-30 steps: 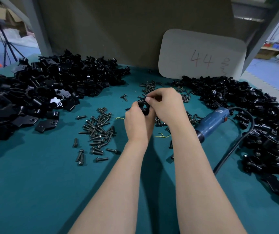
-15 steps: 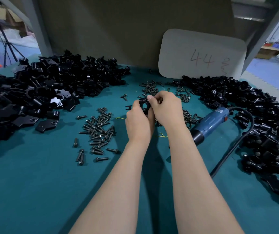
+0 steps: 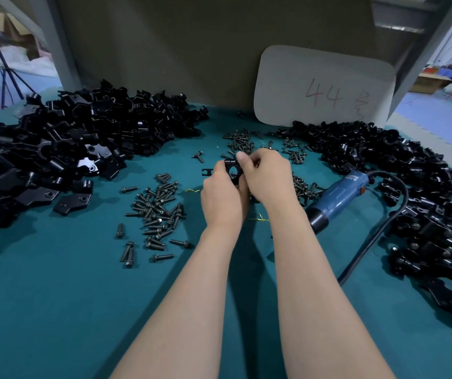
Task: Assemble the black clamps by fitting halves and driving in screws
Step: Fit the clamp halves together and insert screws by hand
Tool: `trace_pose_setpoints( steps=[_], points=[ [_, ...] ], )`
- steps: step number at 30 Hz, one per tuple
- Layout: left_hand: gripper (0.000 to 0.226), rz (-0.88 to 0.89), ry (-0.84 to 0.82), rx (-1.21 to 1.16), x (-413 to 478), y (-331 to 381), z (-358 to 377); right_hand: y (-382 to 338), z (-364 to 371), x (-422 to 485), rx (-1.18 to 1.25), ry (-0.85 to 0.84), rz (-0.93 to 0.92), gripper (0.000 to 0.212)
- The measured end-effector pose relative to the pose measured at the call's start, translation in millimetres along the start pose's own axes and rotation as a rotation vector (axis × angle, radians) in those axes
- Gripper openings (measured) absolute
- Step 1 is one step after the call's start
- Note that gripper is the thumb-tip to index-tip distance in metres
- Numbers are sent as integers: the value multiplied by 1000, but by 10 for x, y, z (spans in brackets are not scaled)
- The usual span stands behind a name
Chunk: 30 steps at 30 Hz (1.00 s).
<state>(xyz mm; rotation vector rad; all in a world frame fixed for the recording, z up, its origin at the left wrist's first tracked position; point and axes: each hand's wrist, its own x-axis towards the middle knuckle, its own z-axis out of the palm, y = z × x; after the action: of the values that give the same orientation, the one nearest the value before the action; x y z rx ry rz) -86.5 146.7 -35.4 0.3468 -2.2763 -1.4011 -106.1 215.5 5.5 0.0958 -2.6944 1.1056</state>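
Barely shifted: left hand [image 3: 220, 199] and right hand [image 3: 270, 176] fingers pinch clamp [image 3: 231, 168] left of blue driver [image 3: 338, 199]; likely rigid, light, best gripped by flat sides.

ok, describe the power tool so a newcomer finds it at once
On the teal table, look just right of the right hand, beside the right-side pile of black clamps. The electric screwdriver lies there: the only blue thing on it, trailing a black cord.

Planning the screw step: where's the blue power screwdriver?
Head view: blue power screwdriver lies right of the right hand, beside the right-side clamp pile.
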Motion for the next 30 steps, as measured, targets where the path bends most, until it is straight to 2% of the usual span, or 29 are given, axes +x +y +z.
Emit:
trace_pose_setpoints(
  steps=[3,5,10,13,15,17,20,22,25,28,30],
  points=[
    [22,-29,-6,8,7,-8,3,9,-57,31,78,-60,9,10],
    [23,-31,-16,-2,5,-11,8,11,-61,32,61,-73,5,7],
    [25,-9,-18,-12,4,-7,18,32,-18,-11,15,-68,-19,24],
    [23,-6,-16,-62,0,-9,12,49,-18,-16,33,-34,-45,24],
    [14,-66,-3,-184,26,-9,-16,80,-57,0,88,6,3,27],
    [10,-221,5,-456,77,-1,-60,136,-143,18,14,-2,88,25],
    [5,-448,-60,-987,135,27,-151,186,-228,21,-245,-213,192,18],
    [8,-530,-97,-1187,160,27,-187,169,-158,-18,-348,-327,205,24],
    [11,-627,-149,-1338,189,1,-202,170,-28,-43,-366,-306,214,28],
    [17,-658,-181,-1347,196,-31,-204,193,6,-36,-298,-222,218,22],
    [11,-663,-197,-1337,199,-37,-195,197,-13,-33,-244,-170,211,23]
  ],
)
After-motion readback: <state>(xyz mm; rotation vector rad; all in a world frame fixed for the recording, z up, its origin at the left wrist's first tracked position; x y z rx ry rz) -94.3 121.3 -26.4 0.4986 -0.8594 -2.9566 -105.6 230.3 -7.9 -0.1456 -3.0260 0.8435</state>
